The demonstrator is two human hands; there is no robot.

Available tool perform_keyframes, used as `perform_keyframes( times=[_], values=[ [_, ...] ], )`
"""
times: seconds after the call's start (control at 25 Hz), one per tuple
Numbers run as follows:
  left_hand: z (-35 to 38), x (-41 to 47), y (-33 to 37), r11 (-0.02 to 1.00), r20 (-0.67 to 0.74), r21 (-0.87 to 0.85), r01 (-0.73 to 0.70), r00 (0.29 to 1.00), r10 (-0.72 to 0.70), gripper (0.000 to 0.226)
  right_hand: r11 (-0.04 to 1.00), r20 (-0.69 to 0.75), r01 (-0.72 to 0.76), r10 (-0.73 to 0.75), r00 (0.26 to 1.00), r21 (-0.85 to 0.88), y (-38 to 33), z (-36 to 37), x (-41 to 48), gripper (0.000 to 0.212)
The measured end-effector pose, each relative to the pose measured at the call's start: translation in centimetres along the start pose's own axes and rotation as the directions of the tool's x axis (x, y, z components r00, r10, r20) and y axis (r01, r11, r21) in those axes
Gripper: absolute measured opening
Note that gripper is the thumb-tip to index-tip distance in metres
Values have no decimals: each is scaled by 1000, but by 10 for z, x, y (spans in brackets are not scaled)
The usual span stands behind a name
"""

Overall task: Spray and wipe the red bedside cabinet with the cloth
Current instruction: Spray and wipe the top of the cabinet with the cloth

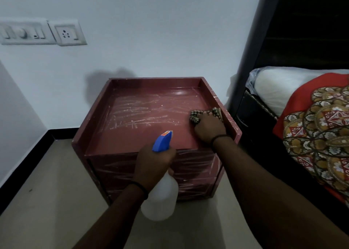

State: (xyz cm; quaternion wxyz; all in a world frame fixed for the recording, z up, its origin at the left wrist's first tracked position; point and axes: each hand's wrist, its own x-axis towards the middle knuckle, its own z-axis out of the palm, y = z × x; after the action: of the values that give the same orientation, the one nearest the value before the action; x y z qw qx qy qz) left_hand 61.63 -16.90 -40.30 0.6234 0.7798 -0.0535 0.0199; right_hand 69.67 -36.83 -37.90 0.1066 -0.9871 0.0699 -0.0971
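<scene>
The red bedside cabinet [151, 120] sits in the middle of the frame. It is a hard, heavy box, so it should stay put when it is rubbed. Its flat top has white streaks on it, and the front looks wrapped in shiny clear film, which may feel slippery.

The cloth [194, 117] is at the right side of the cabinet top, touching the raised rim [229, 116]. It is soft, light and floppy. The best way to hold it is bunched up under the palm. The right hand [209, 129] does just that, with its fingers curled over the cloth and pressing it down.

The spray bottle [160, 197] is in the lower middle of the frame, in front of the cabinet. It is white plastic and looks light, but I cannot tell how full it is. It could get slippery if wet. The left hand [154, 162] is wrapped round its neck, under the blue top [162, 141], which points at the cabinet.

The rim stands up on the back and both sides, so it will get in the way of the cloth in the corners. The bed [311, 135] with its pillow [279, 82] is close by at the right of the frame, so there is little room for the elbow. The switches [24, 31] are in the upper left, well apart from the spray. The floor [56, 173] is at the lower left.
</scene>
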Motion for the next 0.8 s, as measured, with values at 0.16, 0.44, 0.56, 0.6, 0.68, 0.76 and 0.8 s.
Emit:
perform_keyframes(
  times=[0.16, 0.44, 0.56, 0.6, 0.68, 0.76, 0.8],
  values=[
    [-2, 1, -1, 999, -19, 36, -29, 999, 29, 40, 998, 15, 64, -64, 998, 4, -2, 4, -46, 45],
    [-2, 1, -1, 999, -1, 32, -24, 1000, 24, 42, 998, 13, 55, -56, 998, 15, -13, 3, -26, 39],
    [-4, -1, -2, 996, -15, 73, -59, 998, 60, 40, 999, 0, 47, -47, 999, 1, -16, 9, -27, 38],
    [-5, -1, -3, 995, -10, 80, -64, 998, 65, 36, 997, -13, 72, -72, 997, 2, -16, 10, -39, 37],
    [-6, 1, -3, 994, 0, 81, -72, 997, 73, 29, 992, -29, 128, -128, 991, 20, -15, 8, -68, 40],
    [-7, 3, -3, 994, -15, 80, -75, 997, 76, 28, 988, -37, 153, -151, 988, 39, -16, 6, -85, 48],
    [-6, 3, -3, 994, -21, 82, -74, 997, 76, 28, 988, -32, 148, -146, 989, 46, -16, 5, -85, 48]
  ],
)
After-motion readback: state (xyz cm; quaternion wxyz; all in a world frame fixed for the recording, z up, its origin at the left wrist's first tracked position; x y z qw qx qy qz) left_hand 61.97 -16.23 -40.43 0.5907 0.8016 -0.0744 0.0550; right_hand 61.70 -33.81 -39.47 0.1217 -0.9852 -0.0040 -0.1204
